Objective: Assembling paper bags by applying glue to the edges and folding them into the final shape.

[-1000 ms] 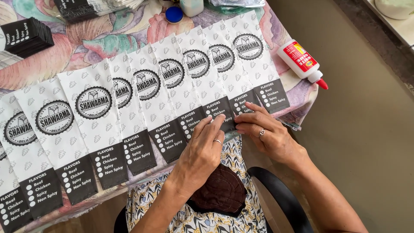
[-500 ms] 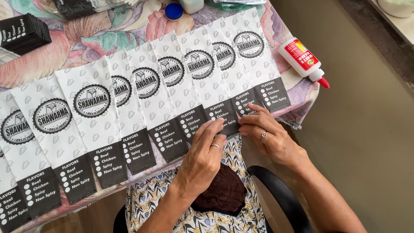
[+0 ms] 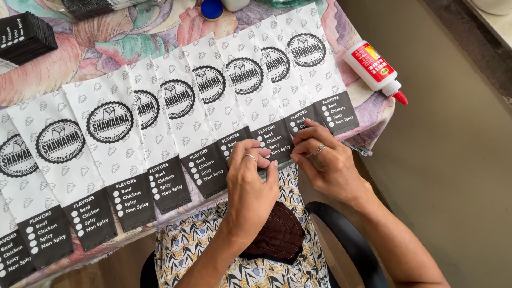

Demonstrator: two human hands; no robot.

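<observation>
A row of white paper bags (image 3: 176,106) with round black emblems and black bottom strips lies overlapped like shingles along the near edge of the table (image 3: 106,48), which is covered by a flowered cloth. The left hand (image 3: 250,178) rests at the near edge, fingers curled together with the tips pressing on the black strip of one bag (image 3: 266,141) toward the right end of the row. The right hand (image 3: 328,160), a ring on one finger, lies just beside it, fingertips pinched on the black strip of the next bag (image 3: 298,120) to the right. A white glue bottle (image 3: 373,66) with a red label and red tip lies on its side at the right edge of the table. A stack of black paper pieces (image 3: 24,37) sits near the far left corner, and a blue cap (image 3: 212,8) lies at the far edge.
</observation>
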